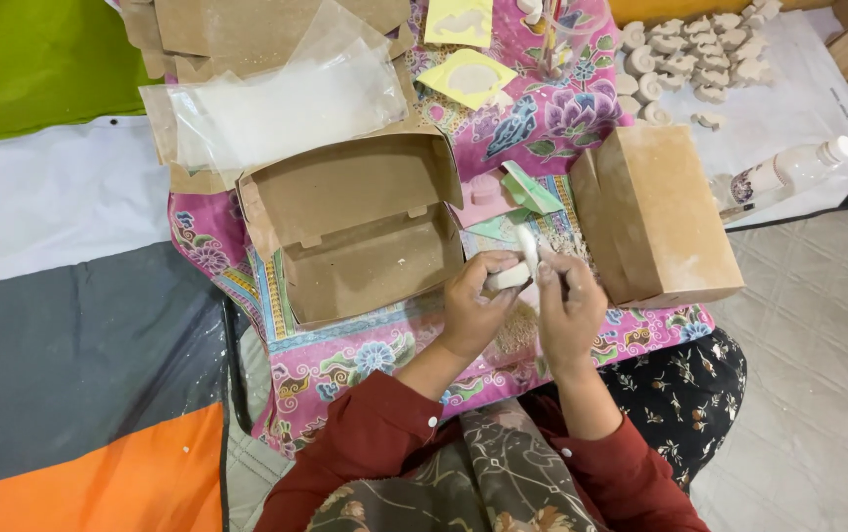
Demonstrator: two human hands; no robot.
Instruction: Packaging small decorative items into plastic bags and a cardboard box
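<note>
My left hand (pixel 473 300) and my right hand (pixel 570 305) meet over a pink flowered cloth (pixel 365 360). Between them is a small white carved piece (pixel 519 264), which both hands grip; its upper end sticks up above my right fingers. Pale shavings (pixel 517 330) lie on the cloth just under the hands. An open brown cardboard box (pixel 365 232), with nothing inside, sits directly left of my left hand. A closed brown box (pixel 655 212) stands just right of my right hand.
Clear plastic bags (pixel 276 99) lie on flat cardboard behind the open box. Yellow moulds (pixel 468 74) and green and pink pieces (pixel 517 192) lie further back. Several white carved figures (pixel 695 54) stand on white cloth at top right, beside a plastic bottle (pixel 788 172).
</note>
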